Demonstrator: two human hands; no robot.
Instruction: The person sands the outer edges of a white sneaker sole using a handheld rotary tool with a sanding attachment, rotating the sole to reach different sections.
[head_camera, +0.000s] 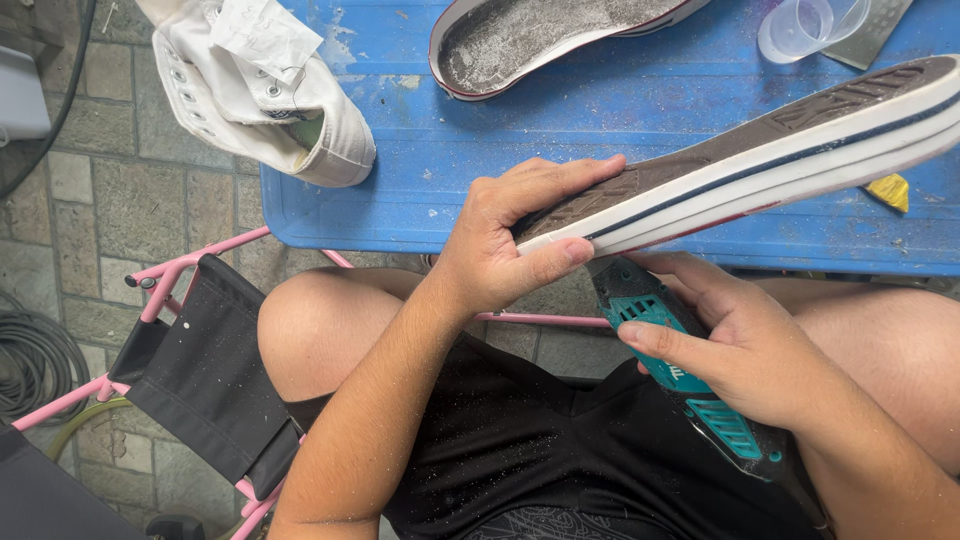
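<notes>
The blue desk (420, 200) is the landmark here, its near edge running just above the person's knees, and the detached rubber sole (760, 150) hangs out past that edge, tread side up, its heel end poking toward the lap. Open room lies left of the desk, over stone paving, where a pink folding chair (190, 370) with black fabric stands. On the desk's left corner a white canvas shoe (270, 95) overhangs the edge, crumpled paper stuffed into its opening. At the desk's far edge lies a second sole (540, 35), hollow side up, grey dust coating its inside. Toward the far right corner a clear plastic cup (805, 25) lies tipped; what it holds cannot be told. The left hand (490, 250) has its grip closed on the sole's end, fingers on the tread, thumb under the white rim. Below the desk edge, the right hand (750, 350) wraps closed around a teal and black power tool (680, 370), its nose just beneath the sole
</notes>
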